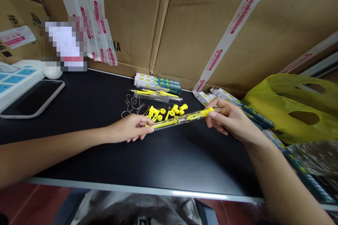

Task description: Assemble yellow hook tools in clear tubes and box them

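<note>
Between my two hands is a clear plastic tube (182, 119) with yellow parts and a thin rod inside, tilted slightly up to the right. My left hand (138, 127) pinches its left end between thumb and fingers. At the other end, my right hand (224, 116) grips the yellow end piece (206, 112). Just behind the tube lie small yellow plastic parts (175, 108), some of them ring-shaped. Several bent metal wire hooks (132, 102) lie to their left. More clear tubes (155, 95) with yellow rods rest farther back.
A printed box (157, 82) stands at the back against the cardboard (206, 17). On the left are a phone (33, 97) and a power strip (19, 75). More boxes (237, 103) and a yellow plastic bag (293, 105) line the right of the black table (169, 165).
</note>
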Motion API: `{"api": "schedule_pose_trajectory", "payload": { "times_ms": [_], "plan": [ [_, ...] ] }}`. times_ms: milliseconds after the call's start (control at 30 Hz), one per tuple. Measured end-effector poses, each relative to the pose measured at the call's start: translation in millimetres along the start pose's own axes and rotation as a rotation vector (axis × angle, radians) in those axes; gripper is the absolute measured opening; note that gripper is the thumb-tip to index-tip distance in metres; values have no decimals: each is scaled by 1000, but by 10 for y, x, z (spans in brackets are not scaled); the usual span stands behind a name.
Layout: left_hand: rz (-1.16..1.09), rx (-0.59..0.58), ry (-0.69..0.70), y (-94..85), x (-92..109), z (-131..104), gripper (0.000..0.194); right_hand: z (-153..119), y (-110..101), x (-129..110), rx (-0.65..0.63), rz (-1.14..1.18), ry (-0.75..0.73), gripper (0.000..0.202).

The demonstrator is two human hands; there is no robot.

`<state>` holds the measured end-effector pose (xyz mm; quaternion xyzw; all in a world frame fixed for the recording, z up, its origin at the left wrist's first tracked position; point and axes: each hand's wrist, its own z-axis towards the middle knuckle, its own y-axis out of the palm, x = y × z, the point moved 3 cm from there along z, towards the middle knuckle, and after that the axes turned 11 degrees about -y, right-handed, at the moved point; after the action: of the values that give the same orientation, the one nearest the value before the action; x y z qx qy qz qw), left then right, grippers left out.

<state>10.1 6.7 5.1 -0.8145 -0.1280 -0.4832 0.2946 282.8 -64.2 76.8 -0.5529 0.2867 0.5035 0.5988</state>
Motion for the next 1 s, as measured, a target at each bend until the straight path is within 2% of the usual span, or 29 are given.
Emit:
{"api": "schedule_pose_trajectory", "payload": {
  "times_ms": [200,533,767,1000],
  "plan": [
    [-7,2,-4,1,7,3,37,1,-11,-26,45,-123,-44,26],
    [1,8,-8,5,-13,12,38,14,2,-25,45,-208,-126,32],
    [-4,4,-13,1,1,4,39,18,27,-26,65,-349,-186,40],
    [-11,6,-12,4,7,-1,40,11,14,-21,80,-411,-182,44]
  ]
}}
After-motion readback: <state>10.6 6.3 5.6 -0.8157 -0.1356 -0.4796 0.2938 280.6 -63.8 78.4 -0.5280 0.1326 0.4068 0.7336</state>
